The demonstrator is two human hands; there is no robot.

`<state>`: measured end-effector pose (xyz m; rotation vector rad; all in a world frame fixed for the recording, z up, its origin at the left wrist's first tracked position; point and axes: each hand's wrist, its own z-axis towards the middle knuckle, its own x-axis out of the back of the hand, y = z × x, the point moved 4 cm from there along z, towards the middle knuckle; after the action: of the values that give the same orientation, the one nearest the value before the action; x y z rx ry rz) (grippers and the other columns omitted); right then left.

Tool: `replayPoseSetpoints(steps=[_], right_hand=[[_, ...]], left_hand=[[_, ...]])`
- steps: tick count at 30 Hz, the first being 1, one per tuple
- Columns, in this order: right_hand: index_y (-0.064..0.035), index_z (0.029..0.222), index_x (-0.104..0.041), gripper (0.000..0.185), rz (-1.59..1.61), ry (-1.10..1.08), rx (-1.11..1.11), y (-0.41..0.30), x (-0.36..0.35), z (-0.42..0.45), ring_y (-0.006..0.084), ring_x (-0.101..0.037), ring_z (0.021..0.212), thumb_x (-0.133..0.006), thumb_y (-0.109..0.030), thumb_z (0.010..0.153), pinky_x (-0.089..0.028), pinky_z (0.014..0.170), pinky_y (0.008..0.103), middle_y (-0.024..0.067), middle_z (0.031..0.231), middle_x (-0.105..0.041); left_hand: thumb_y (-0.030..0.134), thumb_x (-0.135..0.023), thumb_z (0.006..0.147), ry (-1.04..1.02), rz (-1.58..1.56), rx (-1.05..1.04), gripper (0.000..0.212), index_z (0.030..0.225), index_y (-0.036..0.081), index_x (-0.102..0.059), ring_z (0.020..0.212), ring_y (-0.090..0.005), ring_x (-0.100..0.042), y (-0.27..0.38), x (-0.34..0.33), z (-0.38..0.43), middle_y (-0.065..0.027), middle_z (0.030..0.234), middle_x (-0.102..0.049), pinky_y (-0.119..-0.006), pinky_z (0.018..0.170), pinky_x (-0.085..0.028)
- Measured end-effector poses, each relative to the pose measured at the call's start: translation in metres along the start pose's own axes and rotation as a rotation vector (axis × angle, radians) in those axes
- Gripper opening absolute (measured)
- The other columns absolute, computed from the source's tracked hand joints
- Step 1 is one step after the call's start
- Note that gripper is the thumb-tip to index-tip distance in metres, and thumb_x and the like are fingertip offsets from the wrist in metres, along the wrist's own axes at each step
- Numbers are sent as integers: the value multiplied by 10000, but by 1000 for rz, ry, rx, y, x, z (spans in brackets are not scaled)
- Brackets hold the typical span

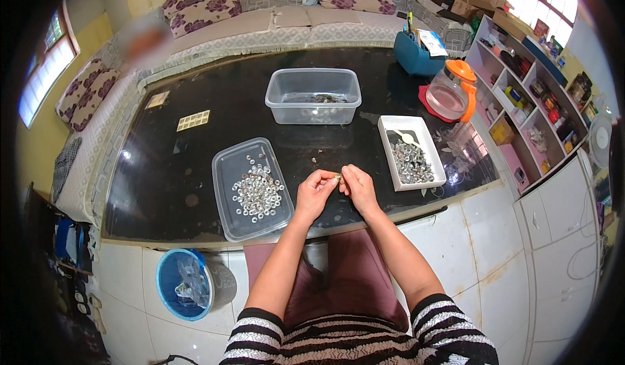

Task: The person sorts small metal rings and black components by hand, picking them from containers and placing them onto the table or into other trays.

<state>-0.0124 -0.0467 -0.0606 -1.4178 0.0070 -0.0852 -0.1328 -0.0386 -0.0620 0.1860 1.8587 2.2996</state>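
Note:
Above the front part of the dark table (195, 189), my left hand (315, 194) pinches a small brassy metal part (337, 176) between thumb and fingertips. My right hand (360, 185) meets it from the other side, its fingertips closed on the same part. Fingers hide most of its shape. Left of my hands lies a clear plastic lid (224, 170) bearing a heap of small metal nuts or rings (258, 192). To the right, a white cardboard box (421, 187) holds many small metal fasteners (412, 162) and a cream plastic spoon (406, 137).
Farther back stands a clear plastic container (312, 116) with dark bits inside. A glass jug (447, 96) with an orange lid and a teal holder (412, 55) occupy the back right. A blue-lined bin (210, 287) is on the floor at left. A blurred person (146, 43) appears far left.

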Motion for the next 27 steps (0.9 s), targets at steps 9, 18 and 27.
replayPoseSetpoints(steps=[9, 18, 27], right_hand=[[-24, 682, -481, 227, -107, 26, 84, -1, -2, 0, 60, -417, 473, -489, -217, 800, -324, 436, 220, 12, 521, -484], [-57, 591, -440, 329, -179, -70, 15, 0, -2, 1, 46, -378, 449, -424, -264, 847, -306, 429, 192, -5, 497, -434], [-30, 634, -477, 334, -61, 23, 52, -2, -1, 0, 76, -438, 466, -440, -302, 824, -337, 442, 222, 14, 504, -470]], left_hand=[[90, -568, 762, -19, -89, 21, 91, 813, 15, -555, 626, -29, -474, 0, 0, 0, 12, 694, -545, -162, 570, -388], [78, -581, 748, -7, -8, 9, 88, 805, 14, -562, 624, -32, -475, -5, 1, 0, 13, 699, -546, -168, 569, -394], [81, -577, 754, -10, -119, 22, 98, 814, 7, -555, 627, -34, -479, -1, 0, 0, 9, 694, -547, -170, 578, -398]])
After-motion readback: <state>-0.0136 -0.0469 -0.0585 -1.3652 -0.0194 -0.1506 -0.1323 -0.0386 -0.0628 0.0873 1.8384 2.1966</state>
